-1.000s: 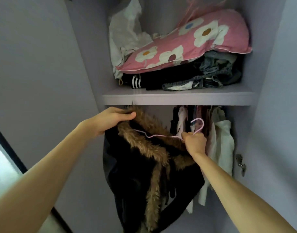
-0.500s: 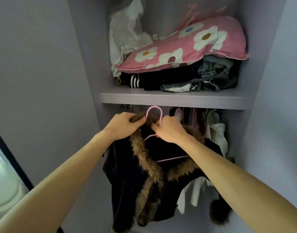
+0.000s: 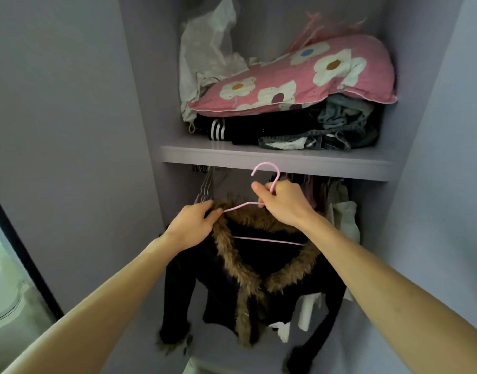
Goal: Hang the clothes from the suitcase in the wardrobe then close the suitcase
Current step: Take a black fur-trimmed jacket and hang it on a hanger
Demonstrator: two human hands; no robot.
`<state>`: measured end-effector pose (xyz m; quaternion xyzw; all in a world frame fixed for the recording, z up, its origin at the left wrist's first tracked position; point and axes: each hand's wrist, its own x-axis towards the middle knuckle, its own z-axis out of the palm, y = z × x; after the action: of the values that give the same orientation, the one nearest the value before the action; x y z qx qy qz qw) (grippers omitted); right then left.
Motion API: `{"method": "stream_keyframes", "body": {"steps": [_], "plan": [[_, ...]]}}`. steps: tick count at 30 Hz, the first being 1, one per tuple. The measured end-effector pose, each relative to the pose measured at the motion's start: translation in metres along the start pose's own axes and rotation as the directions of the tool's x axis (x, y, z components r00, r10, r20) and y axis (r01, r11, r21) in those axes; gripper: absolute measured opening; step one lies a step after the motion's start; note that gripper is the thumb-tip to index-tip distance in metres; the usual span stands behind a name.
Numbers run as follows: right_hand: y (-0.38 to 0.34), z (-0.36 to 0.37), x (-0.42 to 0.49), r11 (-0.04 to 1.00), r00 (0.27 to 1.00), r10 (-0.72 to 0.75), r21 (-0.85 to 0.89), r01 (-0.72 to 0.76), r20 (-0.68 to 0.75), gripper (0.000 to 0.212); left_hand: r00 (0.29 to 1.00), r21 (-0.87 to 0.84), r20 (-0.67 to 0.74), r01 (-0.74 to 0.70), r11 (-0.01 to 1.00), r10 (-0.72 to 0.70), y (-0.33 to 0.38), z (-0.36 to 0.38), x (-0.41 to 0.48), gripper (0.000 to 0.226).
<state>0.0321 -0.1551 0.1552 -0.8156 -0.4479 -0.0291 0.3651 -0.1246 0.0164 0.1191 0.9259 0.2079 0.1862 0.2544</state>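
Right now the fur-collared black jacket (image 3: 218, 298) hangs on the pink hanger (image 3: 264, 240) just below the shelf (image 3: 275, 157), hook level with the shelf's front edge. The right hand (image 3: 283, 203) grips the hanger's neck; the left hand (image 3: 194, 225) pinches its wire arm at the collar. The rail under the shelf is hidden, so the hook could knock that edge or miss. The heavy collar might slip off the thin wire, or snag the clothes (image 3: 342, 214) below the shelf's right end.

Jacket (image 3: 248, 279) on hanger (image 3: 264, 238), below shelf (image 3: 275, 160) bearing pillow (image 3: 299, 79).
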Motion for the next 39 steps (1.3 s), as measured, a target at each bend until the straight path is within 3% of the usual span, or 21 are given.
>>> {"method": "stream_keyframes", "body": {"steps": [2, 4, 6, 8, 11, 15, 18, 22, 25, 27, 30, 32, 36, 39], "plan": [[-0.001, 0.004, -0.004, 0.999, 1.0, -0.029, 0.022, 0.029, -0.013, 0.063, 0.999, 0.082, -0.023, -0.039, 0.996, 0.041, 0.006, 0.006, -0.002, 0.025], [-0.003, 0.007, -0.008, 0.998, 0.998, -0.025, 0.064, 0.029, -0.06, 0.064, 0.985, 0.184, -0.023, -0.165, 0.969, 0.172, 0.02, 0.013, -0.005, 0.045], [-0.006, 0.006, -0.012, 0.991, 0.998, -0.025, 0.13, 0.031, -0.053, 0.058, 0.973, 0.199, -0.036, -0.218, 0.955, 0.229, 0.037, 0.018, -0.004, 0.035], [-0.005, 0.0, -0.021, 0.98, 0.999, -0.031, 0.198, 0.023, 0.035, 0.049, 0.986, 0.102, -0.046, -0.158, 0.982, 0.163, 0.043, 0.02, 0.003, 0.019], [0.025, -0.006, -0.041, 0.989, 0.991, 0.003, 0.149, -0.022, 0.131, 0.042, 0.996, -0.009, 0.03, -0.08, 0.997, 0.08, 0.032, 0.016, 0.012, 0.022], [0.082, 0.006, -0.069, 0.957, 0.932, 0.257, 0.07, -0.283, 0.257, 0.059, 0.999, -0.056, 0.033, -0.001, 0.998, 0.003, 0.022, 0.014, 0.011, 0.022], [0.093, 0.025, -0.083, 0.951, 0.954, 0.261, 0.131, -0.281, 0.15, 0.071, 0.995, -0.006, 0.099, 0.007, 1.0, -0.006, 0.025, 0.023, 0.007, 0.018], [0.087, 0.036, -0.09, 0.961, 0.97, 0.241, 0.133, -0.241, 0.018, 0.045, 0.989, 0.022, 0.113, -0.096, 0.995, 0.093, 0.045, 0.05, -0.001, 0.027], [0.084, 0.031, -0.092, 0.98, 0.982, 0.185, 0.064, -0.186, 0.024, 0.043, 0.987, 0.0, 0.123, -0.107, 0.994, 0.106, 0.052, 0.064, -0.006, 0.027], [0.091, 0.028, -0.095, 0.986, 0.981, 0.16, 0.028, -0.164, 0.114, 0.051, 0.987, 0.015, 0.127, -0.104, 0.994, 0.101, 0.05, 0.068, -0.007, 0.028], [0.109, 0.024, -0.099, 0.91, 0.922, 0.179, 0.298, -0.288, 0.344, 0.047, 0.988, -0.009, 0.131, -0.083, 0.997, 0.083, 0.049, 0.071, -0.007, 0.028], [0.126, 0.025, -0.099, 0.858, 0.909, 0.161, 0.4, -0.322, 0.385, 0.037, 0.99, -0.026, 0.122, -0.069, 0.997, 0.072, 0.046, 0.074, -0.007, 0.027], [0.132, 0.035, -0.106, 0.95, 0.901, 0.208, 0.141, -0.279, 0.381, 0.019, 0.983, -0.029, 0.175, -0.058, 0.998, 0.062, 0.035, 0.081, -0.006, 0.025], [0.122, 0.048, -0.11, 0.94, 0.893, 0.23, 0.149, -0.307, 0.388, 0.014, 0.984, -0.048, 0.171, -0.043, 0.998, 0.05, 0.024, 0.082, 0.003, 0.025]]}}
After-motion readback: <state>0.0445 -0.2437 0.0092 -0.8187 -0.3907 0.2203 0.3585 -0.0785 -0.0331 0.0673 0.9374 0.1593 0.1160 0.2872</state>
